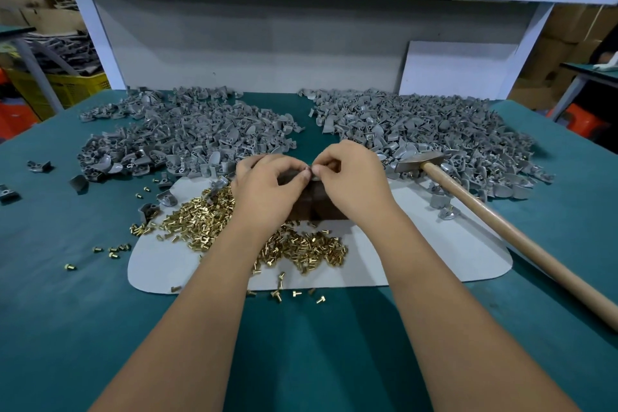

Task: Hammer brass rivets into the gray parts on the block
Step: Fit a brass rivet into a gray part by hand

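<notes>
A dark brown block (312, 206) stands on a white sheet (394, 264) at the table's middle. My left hand (267, 187) and my right hand (354, 181) meet above the block's top, fingertips pinched together on a small gray part (313, 173) that is mostly hidden by the fingers. Whether a rivet is between the fingers I cannot tell. A heap of brass rivets (294, 247) lies on the sheet in front of and left of the block. The hammer (501, 221) lies to the right, its metal head by the gray parts, untouched.
Two large heaps of gray parts lie behind the block, one at the left (187, 134) and one at the right (428, 130). Stray rivets and gray parts dot the green table (301, 344) at the left. A white board (458, 70) leans against the back wall.
</notes>
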